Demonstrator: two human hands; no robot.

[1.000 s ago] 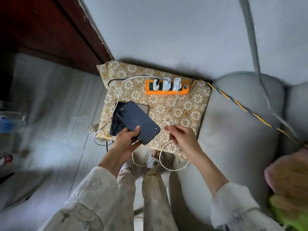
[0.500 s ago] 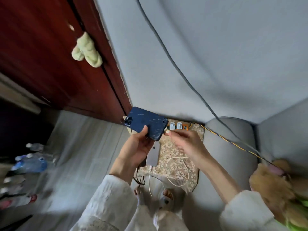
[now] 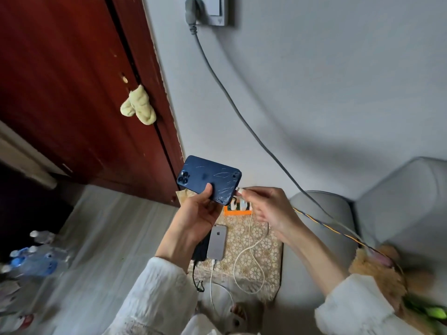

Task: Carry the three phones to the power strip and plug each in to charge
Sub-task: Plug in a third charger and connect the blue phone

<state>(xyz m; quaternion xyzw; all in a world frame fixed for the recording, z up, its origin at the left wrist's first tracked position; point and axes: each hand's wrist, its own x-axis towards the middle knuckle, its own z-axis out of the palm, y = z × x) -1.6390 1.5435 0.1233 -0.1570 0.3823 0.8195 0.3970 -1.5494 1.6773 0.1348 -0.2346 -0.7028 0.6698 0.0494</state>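
Note:
My left hand [image 3: 198,213] holds a dark blue phone [image 3: 209,178] with a cracked back, raised in front of me with its cameras to the left. My right hand [image 3: 268,205] pinches the plug of a white cable [image 3: 249,240] right at the phone's lower right edge. Below, an orange power strip [image 3: 238,210] with white chargers lies on a patterned cloth [image 3: 263,257]. A silver phone [image 3: 217,241] rests there with a white cable in it. A black phone [image 3: 200,249] lies beside it, partly hidden by my left wrist.
A grey sofa arm [image 3: 321,221] stands to the right, with a plush toy [image 3: 377,269] on it. A grey cord [image 3: 242,112] runs from a wall socket [image 3: 208,10] downward. A red-brown door [image 3: 72,88] is at left. Water bottles [image 3: 33,257] lie on the floor.
My view has tilted up toward the wall. Both hands have lifted the blue phone and the cable plug off the cloth, and the plug has come up to the phone's edge.

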